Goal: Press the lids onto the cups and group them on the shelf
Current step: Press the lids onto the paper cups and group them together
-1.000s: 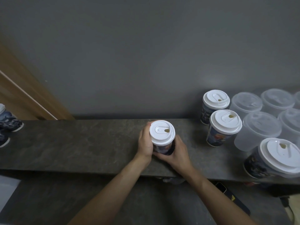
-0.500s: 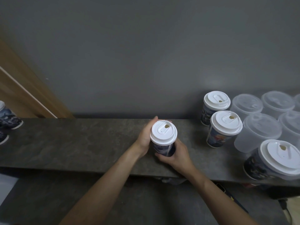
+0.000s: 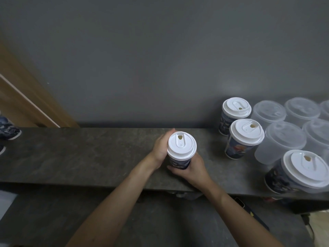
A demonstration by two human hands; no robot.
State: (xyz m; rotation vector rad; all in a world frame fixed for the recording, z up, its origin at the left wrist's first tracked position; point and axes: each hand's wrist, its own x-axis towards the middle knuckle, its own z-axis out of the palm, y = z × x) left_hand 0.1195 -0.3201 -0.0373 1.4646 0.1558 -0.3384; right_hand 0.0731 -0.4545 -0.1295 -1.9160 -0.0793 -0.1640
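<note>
A dark printed paper cup with a white lid (image 3: 181,146) stands at the middle of the stone shelf (image 3: 80,154). My left hand (image 3: 161,148) wraps round its left side, and my right hand (image 3: 191,169) grips its lower front and right side. Three more lidded printed cups stand to the right: one at the back (image 3: 235,108), one in front of it (image 3: 246,132), and a large near one (image 3: 306,169). Several frosted clear cups with clear lids (image 3: 283,138) cluster at the far right.
A grey wall rises directly behind the shelf. More printed cups (image 3: 8,129) show at the left edge of the shelf. A wooden panel (image 3: 26,97) slants at the left. Below the shelf lies a lower dark surface with a black object (image 3: 252,213).
The held cup has shifted slightly right and turned, so its sip hole now points away from me. My left hand has slid further round the cup's back.
</note>
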